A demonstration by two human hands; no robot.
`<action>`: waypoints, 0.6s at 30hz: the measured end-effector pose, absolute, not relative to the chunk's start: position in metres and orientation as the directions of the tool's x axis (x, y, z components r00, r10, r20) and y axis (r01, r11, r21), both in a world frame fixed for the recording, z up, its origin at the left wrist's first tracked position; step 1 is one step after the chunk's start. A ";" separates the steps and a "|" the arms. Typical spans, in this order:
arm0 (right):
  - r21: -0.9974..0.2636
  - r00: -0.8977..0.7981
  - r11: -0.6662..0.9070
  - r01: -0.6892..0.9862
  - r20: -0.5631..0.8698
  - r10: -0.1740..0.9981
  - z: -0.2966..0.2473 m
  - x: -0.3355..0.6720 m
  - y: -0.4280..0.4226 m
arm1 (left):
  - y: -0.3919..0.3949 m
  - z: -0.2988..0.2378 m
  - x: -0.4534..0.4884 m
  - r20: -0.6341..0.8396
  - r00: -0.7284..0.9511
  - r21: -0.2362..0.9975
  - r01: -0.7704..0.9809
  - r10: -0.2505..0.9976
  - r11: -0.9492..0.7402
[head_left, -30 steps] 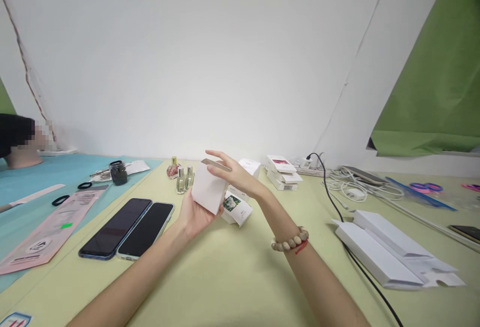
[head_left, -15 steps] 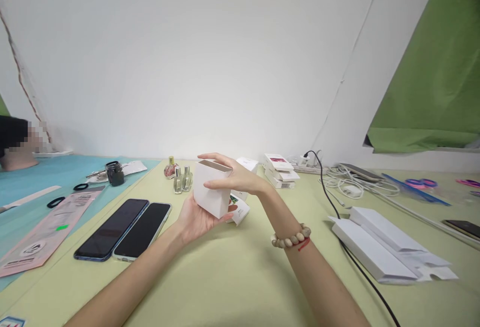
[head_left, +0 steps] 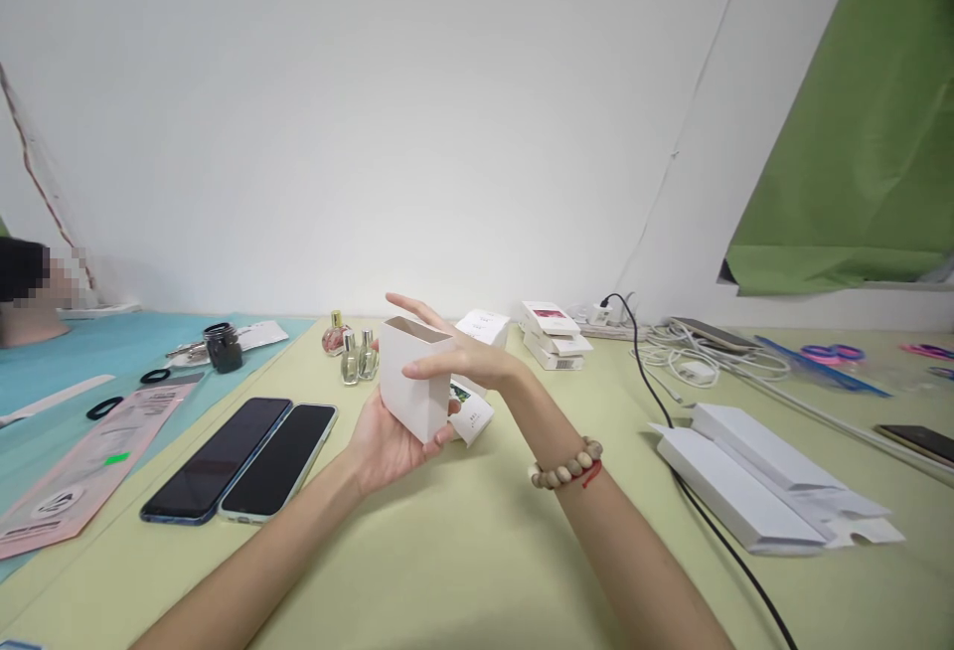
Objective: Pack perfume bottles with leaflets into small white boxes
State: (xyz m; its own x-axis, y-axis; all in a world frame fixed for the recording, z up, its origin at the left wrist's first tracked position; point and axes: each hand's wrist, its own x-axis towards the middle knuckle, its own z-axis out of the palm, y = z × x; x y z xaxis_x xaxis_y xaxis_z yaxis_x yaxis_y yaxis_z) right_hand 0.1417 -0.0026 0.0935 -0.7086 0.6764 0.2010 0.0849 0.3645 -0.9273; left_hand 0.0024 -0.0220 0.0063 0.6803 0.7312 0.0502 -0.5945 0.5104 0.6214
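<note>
A plain white cardboard box (head_left: 411, 382), with its top end uncovered, is held tilted above the table. My left hand (head_left: 379, 446) cups it from below, fingers wrapped under the bottom. My right hand (head_left: 481, 357) grips its upper part, thumb across the front face and the other fingers behind; one finger stretches past the top edge. Just behind the hands lies a printed white box (head_left: 471, 416) with a green picture, and farther back another white box (head_left: 483, 325). Small clear glass bottles (head_left: 359, 360) stand left of the held box, beside a reddish bottle with a gold cap (head_left: 336, 334).
Two phones (head_left: 249, 461) lie at left, near a pink packet (head_left: 89, 461) and a dark jar (head_left: 223, 348). Stacked boxes (head_left: 553, 337) stand at the back. On the right are flat white cartons (head_left: 752, 481), a black cable (head_left: 715, 521) and tangled white cables (head_left: 690, 357).
The right hand's fingers have lifted and spread slightly at the box's top edge, showing more of the opening. Both hands still hold the box. The camera view has shifted a little.
</note>
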 end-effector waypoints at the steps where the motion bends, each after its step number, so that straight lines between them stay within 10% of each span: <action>1: -0.925 -0.724 0.371 0.078 0.203 0.659 0.093 0.142 -0.002 | -0.024 0.006 0.004 0.064 0.677 0.618 -0.603 0.733 0.504; 11: -0.893 -0.769 0.448 -0.036 0.311 0.559 0.096 0.141 -0.003 | -0.039 0.017 0.010 0.106 0.752 0.541 -0.592 0.650 0.597; 18: -0.892 -0.604 0.447 0.065 0.322 0.729 0.101 0.142 -0.004 | -0.021 -0.002 0.010 0.094 0.575 0.892 -0.411 0.812 0.188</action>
State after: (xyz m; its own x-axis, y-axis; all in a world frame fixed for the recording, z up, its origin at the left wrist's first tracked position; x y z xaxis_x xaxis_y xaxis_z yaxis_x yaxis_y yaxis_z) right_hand 0.1416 -0.0041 0.1015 -0.6041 0.7292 0.3216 0.0647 0.4470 -0.8922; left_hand 0.0100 -0.0215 -0.0022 0.5754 0.8124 0.0942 -0.4109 0.1875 0.8922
